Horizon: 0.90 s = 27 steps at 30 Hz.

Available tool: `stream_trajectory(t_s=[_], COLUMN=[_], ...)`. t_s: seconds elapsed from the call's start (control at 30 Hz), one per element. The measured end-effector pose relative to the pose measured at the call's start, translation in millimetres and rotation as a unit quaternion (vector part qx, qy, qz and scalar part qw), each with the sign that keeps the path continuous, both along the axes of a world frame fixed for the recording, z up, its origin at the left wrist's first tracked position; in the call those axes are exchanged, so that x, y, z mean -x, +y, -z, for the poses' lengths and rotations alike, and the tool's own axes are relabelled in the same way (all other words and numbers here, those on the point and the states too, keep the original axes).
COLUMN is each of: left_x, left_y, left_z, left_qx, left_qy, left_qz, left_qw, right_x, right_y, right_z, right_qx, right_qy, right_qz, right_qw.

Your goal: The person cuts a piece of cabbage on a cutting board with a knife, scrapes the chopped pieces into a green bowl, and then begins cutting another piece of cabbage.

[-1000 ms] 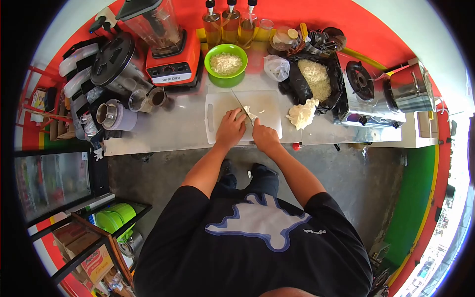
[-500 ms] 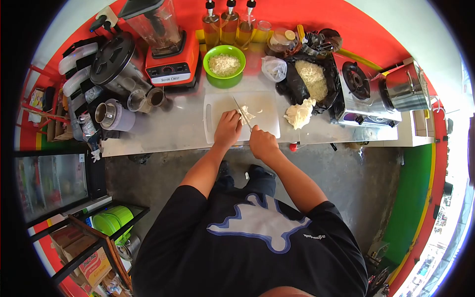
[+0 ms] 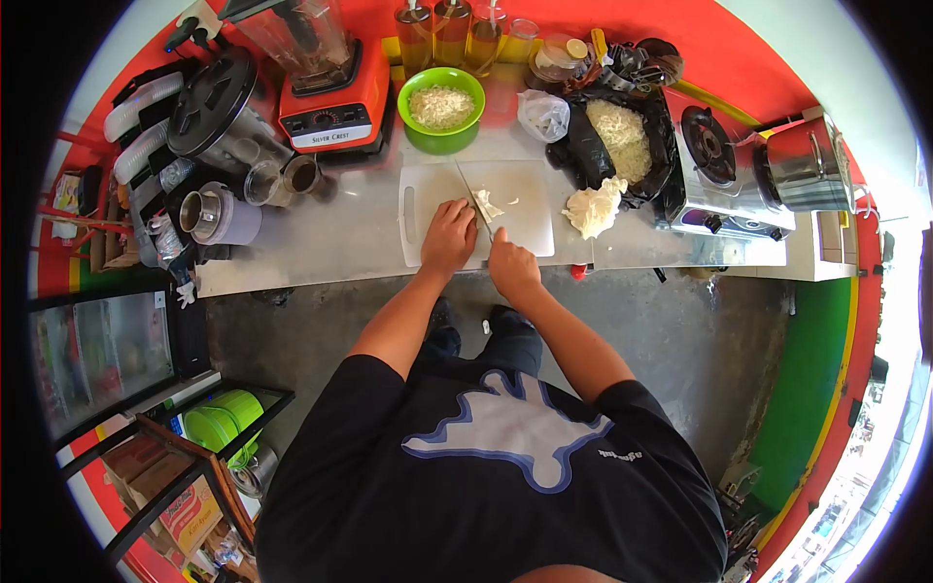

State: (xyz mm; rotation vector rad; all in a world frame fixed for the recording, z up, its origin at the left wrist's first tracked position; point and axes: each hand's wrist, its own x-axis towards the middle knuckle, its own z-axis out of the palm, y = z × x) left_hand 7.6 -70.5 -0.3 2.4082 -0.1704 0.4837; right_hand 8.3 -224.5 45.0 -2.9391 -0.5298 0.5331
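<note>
A knife (image 3: 475,198) points away from me, its blade slanting across the white cutting board (image 3: 530,233). My right hand (image 3: 513,265) is closed round the knife's handle at the near edge of the board. Just left of the blade, my left hand (image 3: 450,236) rests on the board with its fingers bunched; I cannot tell what is under them. Pale cut pieces (image 3: 488,204) lie against the right side of the blade. To the right of the board sits a larger pale, ruffled clump (image 3: 595,207), like oyster mushroom.
Behind the board stands a green bowl (image 3: 440,136) of pale shreds. A black plastic bag (image 3: 580,155) holds more pale shreds (image 3: 622,141). A red blender (image 3: 330,121) is back left, a gas stove (image 3: 724,199) on the right. Oil bottles (image 3: 451,39) line the wall.
The knife has swung more upright and left, and the cut pieces now lie to its right. My left hand has shifted slightly nearer to me. The whole view has tilted a little.
</note>
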Motion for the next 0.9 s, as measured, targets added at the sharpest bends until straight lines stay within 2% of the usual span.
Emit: stream_trajectory(t_s=[0.2, 0.33, 0.4, 0.63, 0.7, 0.9], left_x=[1.0, 1.0, 2.3, 2.7, 1.8, 4.3], left_y=[2.6, 4.3, 2.0, 2.7, 2.9, -2.5], left_z=[-0.1, 2.2, 0.3, 5.1, 6.2, 8.9], left_qx=[0.059, 0.07, 0.085, 0.088, 0.087, 0.083], left_qy=[-0.008, -0.011, -0.009, -0.006, -0.005, 0.008], left_qz=[-0.012, -0.005, -0.026, -0.038, -0.037, -0.048], left_qw=[0.998, 0.997, 0.996, 0.995, 0.996, 0.995], right_x=[-34.8, -28.7, -19.2, 14.5, 23.5, 36.1], right_y=[20.5, 21.5, 21.4, 9.0, 6.9, 7.2], right_z=[-38.3, -68.9, -78.3, -66.7, -54.5, -13.1], right_qx=[0.003, 0.007, 0.06, 0.022, 0.015, -0.016], right_qy=[0.055, 0.077, 0.088, 0.088, 0.063, 0.085], right_qz=[-0.011, -0.001, -0.021, -0.001, 0.016, 0.049], right_qw=[0.998, 0.997, 0.994, 0.996, 0.998, 0.995])
